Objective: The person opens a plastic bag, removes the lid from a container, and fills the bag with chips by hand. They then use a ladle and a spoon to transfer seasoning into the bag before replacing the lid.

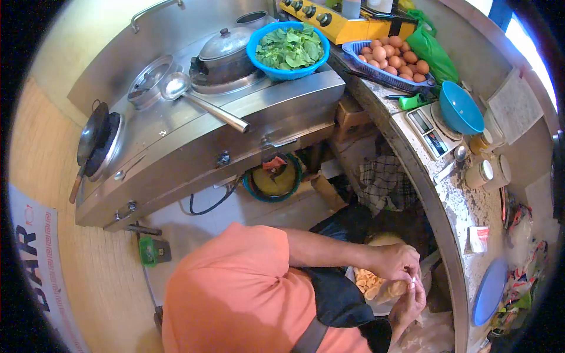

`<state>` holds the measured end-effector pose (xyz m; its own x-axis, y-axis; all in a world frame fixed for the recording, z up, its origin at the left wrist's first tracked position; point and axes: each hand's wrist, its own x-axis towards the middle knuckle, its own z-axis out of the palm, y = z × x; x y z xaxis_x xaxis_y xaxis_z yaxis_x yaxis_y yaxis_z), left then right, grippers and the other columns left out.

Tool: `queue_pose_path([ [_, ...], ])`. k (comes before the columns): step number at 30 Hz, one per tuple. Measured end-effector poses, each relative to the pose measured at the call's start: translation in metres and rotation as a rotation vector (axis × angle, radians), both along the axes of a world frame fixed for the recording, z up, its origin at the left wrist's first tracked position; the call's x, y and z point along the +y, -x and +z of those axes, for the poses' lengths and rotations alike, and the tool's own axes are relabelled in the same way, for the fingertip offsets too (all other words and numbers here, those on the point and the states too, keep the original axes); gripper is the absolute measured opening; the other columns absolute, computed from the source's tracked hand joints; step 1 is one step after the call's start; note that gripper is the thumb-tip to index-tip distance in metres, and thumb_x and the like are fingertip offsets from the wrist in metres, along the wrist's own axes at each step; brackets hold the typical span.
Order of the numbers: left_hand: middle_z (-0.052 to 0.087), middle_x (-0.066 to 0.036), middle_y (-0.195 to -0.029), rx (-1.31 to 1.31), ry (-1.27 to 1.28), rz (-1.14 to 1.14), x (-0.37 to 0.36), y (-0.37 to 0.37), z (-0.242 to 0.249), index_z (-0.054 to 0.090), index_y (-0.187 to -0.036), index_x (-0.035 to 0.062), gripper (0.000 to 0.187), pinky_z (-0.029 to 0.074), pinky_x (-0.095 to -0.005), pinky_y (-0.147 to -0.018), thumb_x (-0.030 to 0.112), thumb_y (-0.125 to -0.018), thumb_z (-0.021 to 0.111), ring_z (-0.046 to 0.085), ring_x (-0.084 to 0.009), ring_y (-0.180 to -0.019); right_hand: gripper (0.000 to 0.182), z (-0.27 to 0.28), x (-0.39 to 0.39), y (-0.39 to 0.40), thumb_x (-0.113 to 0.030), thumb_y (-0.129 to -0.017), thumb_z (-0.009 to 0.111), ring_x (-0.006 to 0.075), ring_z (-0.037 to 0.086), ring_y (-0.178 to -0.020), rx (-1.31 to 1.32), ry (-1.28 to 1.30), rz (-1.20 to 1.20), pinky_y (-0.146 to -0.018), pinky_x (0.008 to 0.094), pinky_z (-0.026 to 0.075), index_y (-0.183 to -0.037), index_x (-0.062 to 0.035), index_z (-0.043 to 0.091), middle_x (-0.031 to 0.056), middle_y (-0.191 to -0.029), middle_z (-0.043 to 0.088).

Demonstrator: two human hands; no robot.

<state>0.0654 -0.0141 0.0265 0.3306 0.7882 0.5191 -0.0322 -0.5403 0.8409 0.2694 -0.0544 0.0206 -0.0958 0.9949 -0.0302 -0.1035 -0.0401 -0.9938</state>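
Note:
My left hand (pixel 399 262) reaches in from the upper side, its fingertips pinched together at a small white piece (pixel 412 282). From below, my right hand (pixel 409 306) meets it there, with thumb and fingers closed on the same piece. Both hands are over the right side of a pale bowl (pixel 380 308), which holds yellow-orange chunks (pixel 368 283). The hands and forearm hide part of the bowl. The white piece is too small to name.
A steel stove counter (pixel 282 112) carries a ladle (pixel 206 103), a lidded pot (pixel 225 46) and a blue basin of leaves (pixel 288 48). Along the right counter are a basket of eggs (pixel 394 59), a scale (pixel 426 132), jars (pixel 479 174) and a blue lid (pixel 490 292).

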Motion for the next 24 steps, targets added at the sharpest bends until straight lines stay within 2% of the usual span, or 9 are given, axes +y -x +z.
queue_pose_path([
  [8, 0.06, -0.013, -0.088, 0.237, -0.243, -0.144, 0.0, -0.007, 0.008, 0.06, -0.087, 0.0053, 0.019, 0.045, -0.0479, -0.088, 0.02, -0.079, 0.067, 0.058, -0.0356, -0.09, 0.023, 0.023, -0.001, 0.004, -0.017, -0.099, 0.054, 0.0174, 0.059, -0.103, 0.093, 0.079, -0.033, -0.093, 0.0288, 0.046, -0.103, 0.0036, 0.063, 0.0134, -0.111, 0.062],
  [10, 0.06, -0.014, -0.088, 0.224, -0.278, -0.126, 0.0, -0.006, 0.008, 0.06, -0.087, 0.0056, 0.019, 0.045, -0.0489, -0.089, 0.021, -0.079, 0.067, 0.058, -0.036, -0.09, 0.028, 0.027, 0.003, -0.01, -0.023, -0.102, 0.05, 0.0185, 0.057, -0.106, -0.347, 0.113, 0.17, -0.094, 0.0298, 0.045, -0.11, 0.0018, 0.061, 0.0123, -0.114, 0.06],
  [14, 0.059, -0.015, -0.089, 0.201, -0.314, -0.125, 0.0, 0.002, 0.018, 0.06, -0.089, 0.006, 0.02, 0.043, -0.0508, -0.091, 0.023, -0.08, 0.066, 0.057, -0.0375, -0.09, 0.032, 0.032, -0.007, 0.007, -0.024, -0.1, 0.052, 0.0188, 0.054, -0.111, -0.322, 0.152, 0.035, -0.096, 0.0324, 0.044, -0.118, 0.0022, 0.059, 0.0114, -0.121, 0.058],
  [16, 0.059, -0.014, -0.088, 0.127, -0.34, -0.094, -0.004, 0.005, 0.025, 0.06, -0.088, 0.0065, 0.019, 0.044, -0.05, -0.088, 0.023, -0.081, 0.066, 0.057, -0.037, -0.091, 0.036, 0.036, -0.015, 0.018, -0.029, -0.1, 0.047, 0.0228, 0.058, -0.095, -0.642, -0.067, -0.024, -0.085, 0.0348, 0.045, -0.101, 0.0015, 0.064, 0.0108, -0.098, 0.062],
  [17, 0.058, -0.013, -0.087, 0.203, -0.376, -0.125, -0.002, 0.007, 0.024, 0.06, -0.088, 0.0072, 0.018, 0.046, -0.048, -0.082, 0.023, -0.082, 0.066, 0.056, -0.0358, -0.089, 0.032, 0.063, -0.016, 0.025, -0.026, -0.099, 0.046, 0.0262, 0.058, -0.096, -0.58, -0.199, 0.189, -0.087, 0.0378, 0.044, -0.105, 0.0002, 0.065, 0.0135, -0.099, 0.061],
  [18, 0.058, -0.012, -0.086, 0.195, -0.302, -0.145, -0.005, 0.011, 0.022, 0.06, -0.086, 0.008, 0.016, 0.045, -0.0462, -0.077, 0.022, -0.082, 0.067, 0.057, -0.0343, -0.085, 0.029, 0.063, -0.011, 0.022, -0.022, -0.099, 0.046, 0.0276, 0.058, -0.097, -0.444, -0.041, 0.227, -0.088, 0.0375, 0.045, -0.104, -0.0007, 0.065, 0.0156, -0.099, 0.061],
  [20, 0.057, -0.01, -0.082, 0.225, -0.315, -0.172, -0.004, 0.022, 0.042, 0.057, -0.088, 0.0089, 0.016, 0.044, -0.045, -0.075, 0.02, -0.084, 0.067, 0.057, -0.0329, -0.079, 0.028, 0.066, -0.007, 0.023, -0.021, -0.099, 0.046, 0.0274, 0.059, -0.093, -0.476, -0.289, 0.335, -0.084, 0.0361, 0.045, -0.1, -0.0006, 0.065, 0.015, -0.094, 0.06],
  [23, 0.059, -0.011, -0.084, 0.392, -0.325, -0.154, -0.003, 0.029, 0.054, 0.056, -0.086, 0.0087, 0.016, 0.043, -0.0426, -0.075, 0.02, -0.084, 0.067, 0.056, -0.0327, -0.079, 0.027, 0.074, -0.008, 0.017, -0.023, -0.099, 0.049, 0.0255, 0.061, -0.087, -0.454, -0.201, 0.375, -0.078, 0.0362, 0.046, -0.095, -0.0014, 0.064, 0.012, -0.088, 0.06],
  [24, 0.058, -0.01, -0.083, 0.409, -0.324, -0.121, -0.003, 0.027, 0.063, 0.056, -0.081, 0.0079, 0.015, 0.043, -0.0416, -0.076, 0.016, -0.078, 0.068, 0.056, -0.0314, -0.081, 0.026, 0.074, -0.009, 0.015, -0.024, -0.098, 0.051, 0.0255, 0.061, -0.084, -0.467, -0.229, 0.395, -0.076, 0.037, 0.047, -0.093, -0.0019, 0.064, 0.011, -0.085, 0.06],
])
